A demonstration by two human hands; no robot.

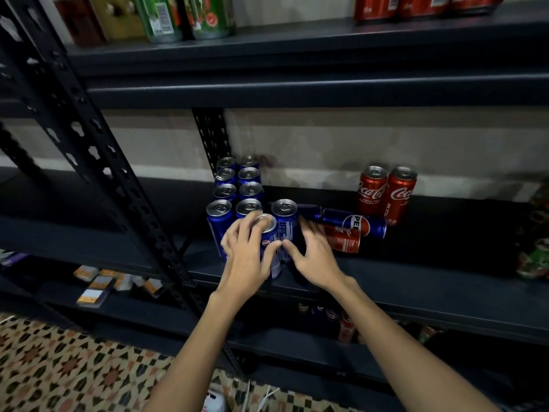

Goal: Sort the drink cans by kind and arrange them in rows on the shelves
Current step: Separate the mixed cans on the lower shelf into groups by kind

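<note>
Several blue Pepsi cans (237, 185) stand in two rows on the middle shelf (416, 281), beside the metal upright. My left hand (246, 257) grips one upright blue Pepsi can (269, 233) at the front of these rows, fingers curled over its top and side. My right hand (312, 254) hovers just right of it, fingers spread and relaxed, holding nothing. Behind that hand another blue can (285, 215) stands upright. A Pepsi can (355, 224) and a red cola can (344, 240) lie on their sides. Two red Coca-Cola cans (386, 194) stand at the back right.
The upper shelf (297, 40) carries green cans (184, 16) and red cans (416, 5). More cans sit on the lower shelf (344, 322). Green packaging (534, 248) is at the right edge. A black slotted post (98, 162) slants at left. Small boxes (98, 283) lie lower left.
</note>
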